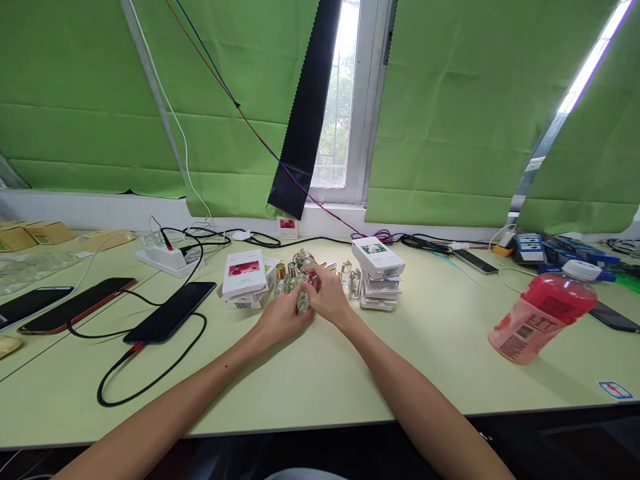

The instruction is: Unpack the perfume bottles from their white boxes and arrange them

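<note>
My left hand [286,311] is closed around a small clear glass bottle [303,301] low over the table. My right hand [327,293] meets it from the right, its fingers closed at the upper part of the same bottle and hiding its top. Just behind and to the left stand several small glass bottles [281,279] with gold or silvery caps. More clear bottles [355,283] are right of my right hand. White cartons [245,273] with a red picture are piled at the left, and a taller stack of white cartons [379,267] rises at the right.
A black phone [170,312] with a looping cable lies left, beside other phones [77,307] and a white power strip [167,257]. A pink drink bottle [543,313] stands at the right. Cables [425,244] run along the wall. The table edge [290,427] is near me.
</note>
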Demonstrator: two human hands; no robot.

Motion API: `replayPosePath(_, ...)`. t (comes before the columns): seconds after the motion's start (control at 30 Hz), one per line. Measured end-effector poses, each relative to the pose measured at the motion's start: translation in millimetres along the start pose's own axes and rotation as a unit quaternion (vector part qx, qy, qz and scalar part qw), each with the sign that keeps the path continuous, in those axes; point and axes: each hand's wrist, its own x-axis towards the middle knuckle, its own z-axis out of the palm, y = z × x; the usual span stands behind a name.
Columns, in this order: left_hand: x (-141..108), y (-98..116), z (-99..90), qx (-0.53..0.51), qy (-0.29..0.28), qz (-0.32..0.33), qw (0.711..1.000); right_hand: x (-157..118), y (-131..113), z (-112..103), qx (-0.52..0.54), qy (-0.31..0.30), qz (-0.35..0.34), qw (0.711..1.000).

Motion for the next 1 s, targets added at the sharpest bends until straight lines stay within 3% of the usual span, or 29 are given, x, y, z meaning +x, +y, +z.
replayPosePath(0.57, 0.6, -0.9, 0.1, 0.022, -0.009, 0.001, 1.000, 3.3, 2.4, 0.5, 0.017, 0.022, 0.030, 0.999)
replayPosePath(0.83, 0.9, -0.7, 0.9, 0.006, -0.003, 0.001, 1.000, -2.3, -0.6, -1.3, -0.033, 0.002, -0.022, 0.999)
replayPosePath(1.0, 1.2, -3.0, 2.0, -0.001, 0.000, 0.006, 1.000, -1.5, -0.4, -0.9, -0.021, 0.003, -0.020, 1.000)
